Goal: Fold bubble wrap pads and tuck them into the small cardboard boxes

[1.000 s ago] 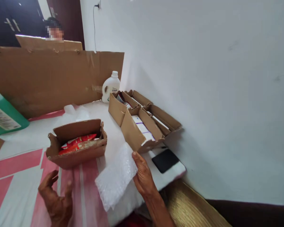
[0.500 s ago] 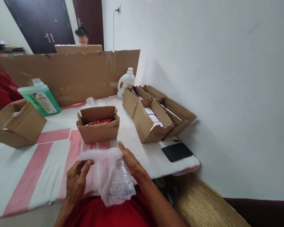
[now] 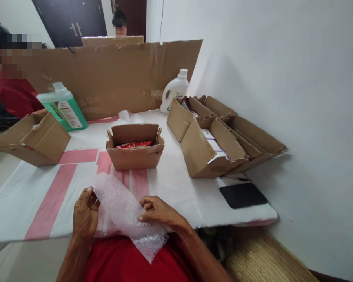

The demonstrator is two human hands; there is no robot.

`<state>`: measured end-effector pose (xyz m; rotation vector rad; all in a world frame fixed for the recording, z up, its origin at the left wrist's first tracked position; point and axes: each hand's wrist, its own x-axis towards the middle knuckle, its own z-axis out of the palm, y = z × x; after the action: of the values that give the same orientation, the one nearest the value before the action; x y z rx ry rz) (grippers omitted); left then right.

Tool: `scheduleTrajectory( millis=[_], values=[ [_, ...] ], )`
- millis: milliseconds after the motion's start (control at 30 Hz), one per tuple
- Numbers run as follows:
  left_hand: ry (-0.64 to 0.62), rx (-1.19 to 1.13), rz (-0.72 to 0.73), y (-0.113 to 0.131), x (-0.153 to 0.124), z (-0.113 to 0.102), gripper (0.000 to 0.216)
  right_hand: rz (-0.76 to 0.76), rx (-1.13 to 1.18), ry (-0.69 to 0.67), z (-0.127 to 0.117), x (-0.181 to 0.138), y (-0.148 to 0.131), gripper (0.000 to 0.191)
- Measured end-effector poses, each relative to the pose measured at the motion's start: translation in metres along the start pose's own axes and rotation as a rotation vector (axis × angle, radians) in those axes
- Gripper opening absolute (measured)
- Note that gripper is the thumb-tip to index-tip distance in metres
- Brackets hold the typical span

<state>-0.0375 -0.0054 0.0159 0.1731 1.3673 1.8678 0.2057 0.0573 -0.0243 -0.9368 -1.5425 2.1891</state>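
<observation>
A sheet of clear bubble wrap (image 3: pixel 120 207) stretches between my hands above the table's near edge, its lower end hanging over my lap. My left hand (image 3: pixel 84 211) pinches its upper left corner between thumb and fingers. On the other side, my right hand (image 3: pixel 155 210) grips the right edge with curled fingers. Just beyond the sheet stands an open cardboard box (image 3: pixel 137 158) with red packets (image 3: pixel 134 145) inside. Whether the wrap is one layer or folded, I cannot tell.
Open cardboard boxes (image 3: pixel 202 156) cluster at the right, one holding white packs. Another box (image 3: pixel 44 145) stands left, before a green liquid bottle (image 3: pixel 65 109). A white jug (image 3: pixel 175 92) is by the cardboard partition (image 3: pixel 114 78). A black tablet-like slab (image 3: pixel 243 195) lies right. Co-workers sit beyond.
The bubble wrap has been spread flatter, slanting down from left to right. My right hand has moved down and closed on its edge. The camera view has shifted.
</observation>
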Motion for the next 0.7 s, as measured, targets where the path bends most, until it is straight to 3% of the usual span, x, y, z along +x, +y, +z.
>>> scheduleTrajectory(
  millis=[133, 300, 400, 533, 700],
  values=[
    [0.061, 0.043, 0.058, 0.004, 0.008, -0.021, 0.034, 0.001, 0.036, -0.11, -0.002, -0.007, -0.004, 0.033],
    [0.075, 0.169, 0.137, 0.01, -0.001, -0.044, 0.035, -0.063, 0.063, 0.056, -0.016, -0.013, -0.026, 0.042],
    [-0.003, 0.526, 0.164, 0.008, -0.008, -0.056, 0.035, -0.145, -0.078, 0.122, -0.031, -0.009, -0.036, 0.048],
    [-0.142, 1.107, 0.245, 0.0, -0.015, -0.066, 0.044, -0.197, -0.471, 0.356, -0.054, 0.003, -0.037, 0.058],
    [-0.188, 1.28, 0.566, -0.006, -0.025, -0.057, 0.038, -0.342, -0.759, 0.746, -0.07, -0.006, -0.04, 0.034]
  ],
)
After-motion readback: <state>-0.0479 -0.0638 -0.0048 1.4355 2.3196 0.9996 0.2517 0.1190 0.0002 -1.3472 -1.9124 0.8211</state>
